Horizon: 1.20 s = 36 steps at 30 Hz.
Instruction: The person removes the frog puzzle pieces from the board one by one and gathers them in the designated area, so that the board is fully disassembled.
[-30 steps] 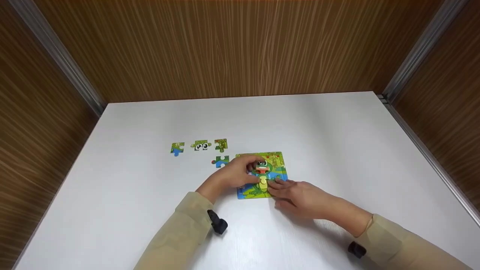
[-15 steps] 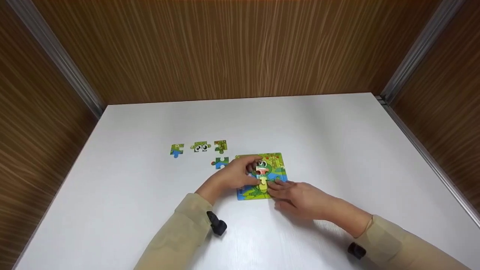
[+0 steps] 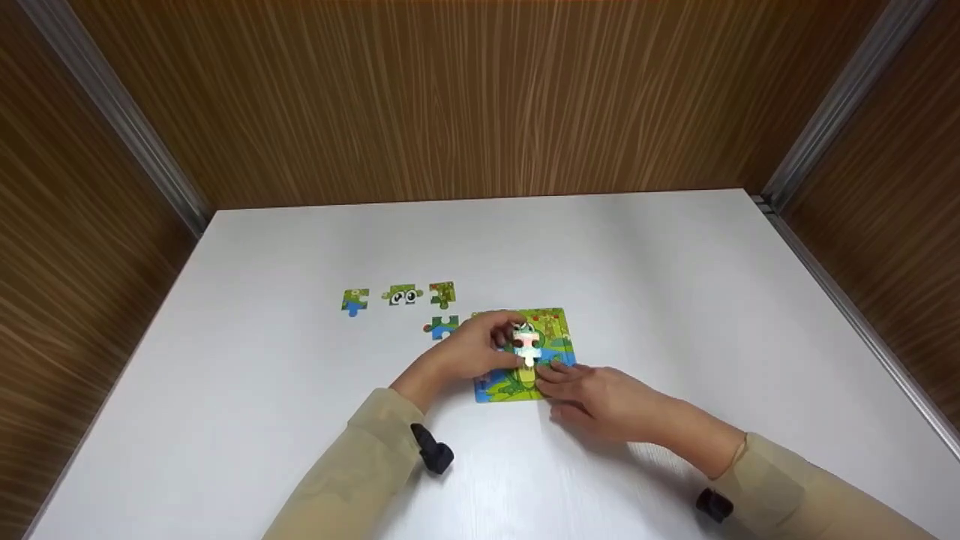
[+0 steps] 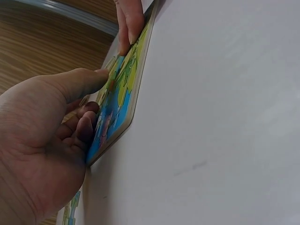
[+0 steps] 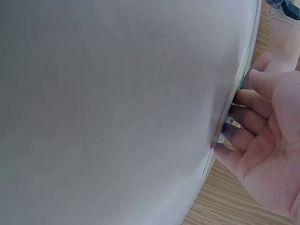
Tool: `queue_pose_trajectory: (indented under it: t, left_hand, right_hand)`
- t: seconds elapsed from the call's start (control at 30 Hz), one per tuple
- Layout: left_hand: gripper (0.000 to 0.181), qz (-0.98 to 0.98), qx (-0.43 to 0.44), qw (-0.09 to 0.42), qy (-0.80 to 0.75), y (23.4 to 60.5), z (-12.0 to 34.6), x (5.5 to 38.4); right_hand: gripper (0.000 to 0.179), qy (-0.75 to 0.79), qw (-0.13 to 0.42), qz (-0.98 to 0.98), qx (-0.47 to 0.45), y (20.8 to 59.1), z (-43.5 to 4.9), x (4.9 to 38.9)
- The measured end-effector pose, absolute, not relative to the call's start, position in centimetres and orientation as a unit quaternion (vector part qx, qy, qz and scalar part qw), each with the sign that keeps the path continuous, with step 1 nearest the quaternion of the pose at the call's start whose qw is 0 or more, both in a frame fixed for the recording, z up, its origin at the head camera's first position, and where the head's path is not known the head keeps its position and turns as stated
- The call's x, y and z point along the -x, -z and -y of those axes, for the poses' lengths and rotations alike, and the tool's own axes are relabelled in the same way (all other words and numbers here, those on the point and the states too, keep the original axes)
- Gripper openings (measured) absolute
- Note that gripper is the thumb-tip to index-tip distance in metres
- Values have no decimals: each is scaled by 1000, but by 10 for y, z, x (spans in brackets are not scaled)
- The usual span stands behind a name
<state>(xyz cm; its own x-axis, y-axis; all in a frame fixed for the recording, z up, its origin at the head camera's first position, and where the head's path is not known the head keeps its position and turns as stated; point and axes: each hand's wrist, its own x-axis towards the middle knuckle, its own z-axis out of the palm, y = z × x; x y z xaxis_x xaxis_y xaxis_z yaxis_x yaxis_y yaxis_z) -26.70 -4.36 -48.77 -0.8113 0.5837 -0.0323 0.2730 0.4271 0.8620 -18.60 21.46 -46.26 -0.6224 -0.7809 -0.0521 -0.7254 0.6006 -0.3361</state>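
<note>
Panels [image 3: 480, 105]: wood-grained walls are set at 9, 12 and 3 o'clock, seemingly so that the work area is closed off.
Table [image 3: 675, 300]: a pale, plain top is spread between the walls; small bright parts are probably picked out easily against it.
Right hand [image 3: 600, 397]: placed at 4 o'clock of the puzzle board [image 3: 559, 330]; its fingers are extended and laid on the board's edge, nothing being gripped, apparently so that the board is steadied.
Left hand [image 3: 474, 346]: reached in from 8 o'clock; thumb and forefinger are clamped on a held piece [image 3: 528, 346] near its 7 and 11 o'clock edges, so its face is presumably left uncovered for sighting.
Puzzle board: laid flat between both hands, its frog picture partly covered; it is reached equally well from either side, it seems.
Held piece: held over the board's middle; its picture is largely whitened by glare, and whether the board is touched cannot be told.
Loose pieces: laid apart and picture-up, likely for easy reading: blue-and-green piece [image 3: 442, 328] and eyes piece [image 3: 403, 295] near 10 o'clock, tree piece [image 3: 442, 293] towards 11, flower piece [image 3: 355, 301] farthest out, between 9 and 10.
</note>
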Motion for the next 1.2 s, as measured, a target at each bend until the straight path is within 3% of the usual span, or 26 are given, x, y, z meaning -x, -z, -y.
queue_pose_trajectory:
  t: [0.5, 0.77, 1.2]
  left_hand:
    - [64, -805, -246, 178, -510, 474, 52, 265]
    - [64, -804, -272, 162, -503, 459, 61, 264]
    - [63, -821, -238, 123, -504, 438, 101, 267]
  right_hand:
    - [47, 141, 111, -891, 416, 464, -210, 189]
    - [48, 145, 116, -891, 415, 463, -211, 190]
    - [48, 136, 94, -889, 426, 463, -215, 189]
